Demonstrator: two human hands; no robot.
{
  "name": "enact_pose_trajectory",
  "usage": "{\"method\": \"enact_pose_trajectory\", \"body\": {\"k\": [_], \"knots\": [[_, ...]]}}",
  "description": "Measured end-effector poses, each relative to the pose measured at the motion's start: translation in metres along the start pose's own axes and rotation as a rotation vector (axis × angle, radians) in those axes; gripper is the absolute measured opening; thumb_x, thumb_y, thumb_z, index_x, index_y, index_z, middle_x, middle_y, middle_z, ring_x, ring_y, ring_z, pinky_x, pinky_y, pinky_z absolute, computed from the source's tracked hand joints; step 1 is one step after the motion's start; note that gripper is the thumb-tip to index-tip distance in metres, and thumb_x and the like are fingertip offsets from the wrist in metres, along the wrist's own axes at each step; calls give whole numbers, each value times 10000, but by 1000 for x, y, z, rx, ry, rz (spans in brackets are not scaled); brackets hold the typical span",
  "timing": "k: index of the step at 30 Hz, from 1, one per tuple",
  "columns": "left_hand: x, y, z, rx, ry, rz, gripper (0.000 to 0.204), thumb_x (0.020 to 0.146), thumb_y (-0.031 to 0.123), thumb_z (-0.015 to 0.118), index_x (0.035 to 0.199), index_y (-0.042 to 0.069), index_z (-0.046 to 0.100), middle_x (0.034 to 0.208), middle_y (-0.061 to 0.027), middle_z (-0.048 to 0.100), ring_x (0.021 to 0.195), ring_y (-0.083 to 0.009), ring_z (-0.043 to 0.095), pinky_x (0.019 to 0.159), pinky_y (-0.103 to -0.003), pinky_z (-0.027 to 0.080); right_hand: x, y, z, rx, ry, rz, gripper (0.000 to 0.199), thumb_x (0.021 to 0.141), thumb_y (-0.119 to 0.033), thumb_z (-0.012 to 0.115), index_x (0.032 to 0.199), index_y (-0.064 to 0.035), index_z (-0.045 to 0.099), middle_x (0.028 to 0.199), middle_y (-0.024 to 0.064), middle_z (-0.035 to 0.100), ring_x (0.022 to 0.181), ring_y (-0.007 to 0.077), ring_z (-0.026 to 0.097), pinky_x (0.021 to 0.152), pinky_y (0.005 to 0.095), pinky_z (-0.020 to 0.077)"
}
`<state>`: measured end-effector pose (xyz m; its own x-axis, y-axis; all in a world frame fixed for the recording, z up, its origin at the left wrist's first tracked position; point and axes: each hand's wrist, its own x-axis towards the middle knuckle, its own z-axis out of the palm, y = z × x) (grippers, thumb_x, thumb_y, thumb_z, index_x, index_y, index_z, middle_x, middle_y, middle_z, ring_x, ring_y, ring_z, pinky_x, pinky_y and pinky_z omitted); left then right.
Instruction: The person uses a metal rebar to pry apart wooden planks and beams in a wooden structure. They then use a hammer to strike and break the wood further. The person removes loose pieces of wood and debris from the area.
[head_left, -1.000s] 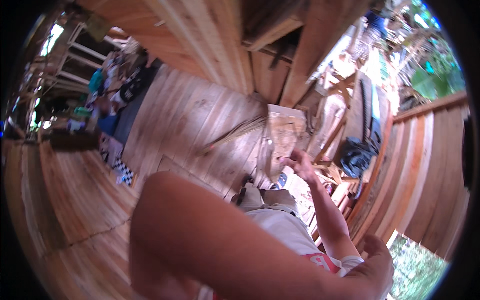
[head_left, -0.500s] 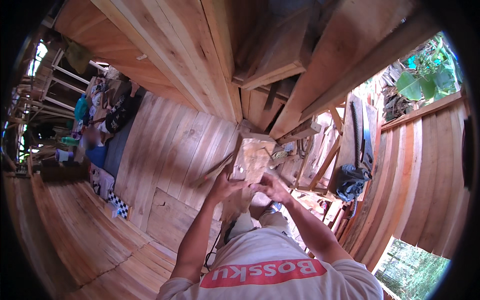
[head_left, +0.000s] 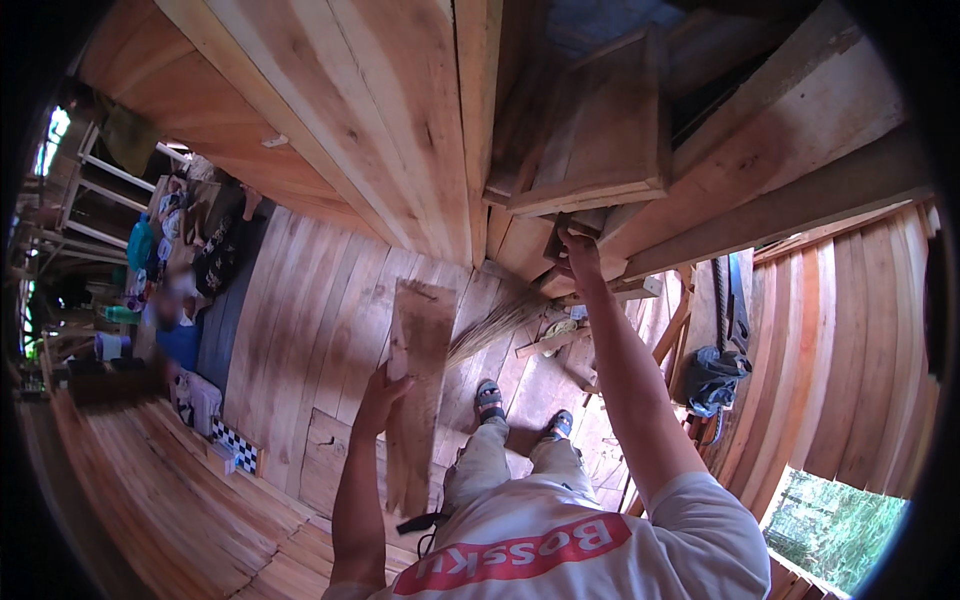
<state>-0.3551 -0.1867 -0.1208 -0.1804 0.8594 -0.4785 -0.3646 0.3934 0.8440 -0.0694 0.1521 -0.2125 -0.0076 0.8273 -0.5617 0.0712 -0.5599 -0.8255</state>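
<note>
My left hand (head_left: pixel 380 398) grips the edge of a short rough wooden board (head_left: pixel 420 385), which hangs upright in front of my left leg. Stretched forward, my right hand (head_left: pixel 580 262) is at the wall framing, just under a shallow wooden box-like shelf (head_left: pixel 600 150). Its fingers are curled against a small dark piece there, too shadowed to make out. The right hand no longer touches the board. Below the hands, my sandalled feet stand on the plank floor (head_left: pixel 310 300).
A bundle of thin straw-like sticks (head_left: pixel 495 328) lies beyond the board. A dark plastic bag (head_left: pixel 715 380) hangs at right beside a long blade (head_left: pixel 738 300). Slanting beams (head_left: pixel 780 215) cross the front right. At far left, people sit near a checkered board (head_left: pixel 237 447).
The board has moved left and down, now in my left hand alone. My right hand has let go of it and reached forward to the framing under the shelf.
</note>
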Motion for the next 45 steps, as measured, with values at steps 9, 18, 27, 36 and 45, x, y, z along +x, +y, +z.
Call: {"method": "enact_pose_trajectory", "body": {"k": [9, 18, 27, 36, 45], "knots": [[-40, -62, -66, -107, 113, -184, 694, 798, 264, 702, 1362, 3, 393, 1225, -102, 550, 1113, -205, 538, 965, -335, 419, 1, -25, 21, -268, 93, -294, 413, 841, -358, 606, 996, 23, 571, 692, 99, 619, 548, 195, 616, 455, 330, 503], [-46, -71, -32, -48, 138, -293, 611, 808, 305, 716, 1286, 12, 472, 1159, -95, 584, 1062, -201, 560, 912, -348, 445, -126, -24, -21, -187, -52, -202, 248, 844, -232, 602, 882, 10, 564, 586, 32, 519, 452, 130, 470, 408, 293, 404], [-41, -64, 13, 154, 64, -277, 493, 814, 293, 724, 1187, 12, 568, 1086, -77, 618, 1006, -168, 578, 865, -331, 459, -297, 40, -88, -174, -245, -95, 325, 879, -235, 621, 1029, 43, 544, 753, 75, 584, 625, 126, 550, 517, 274, 437], [-61, -65, 103, 466, -121, -99, 618, 795, 329, 740, 1237, -38, 513, 1139, -121, 604, 1045, -192, 569, 903, -314, 439, -423, 44, -153, -629, -219, -336, 370, 870, -148, 623, 1164, 3, 455, 780, 180, 629, 682, 308, 634, 639, 392, 490], [-85, -90, 182, 469, -329, 9, 813, 719, 354, 811, 1299, -67, 429, 1249, -157, 535, 1106, -218, 541, 957, -333, 421, -471, 81, -221, -649, 89, -406, 300, 922, -239, 570, 1046, 15, 466, 650, 200, 565, 586, 381, 577, 549, 460, 422]]}}
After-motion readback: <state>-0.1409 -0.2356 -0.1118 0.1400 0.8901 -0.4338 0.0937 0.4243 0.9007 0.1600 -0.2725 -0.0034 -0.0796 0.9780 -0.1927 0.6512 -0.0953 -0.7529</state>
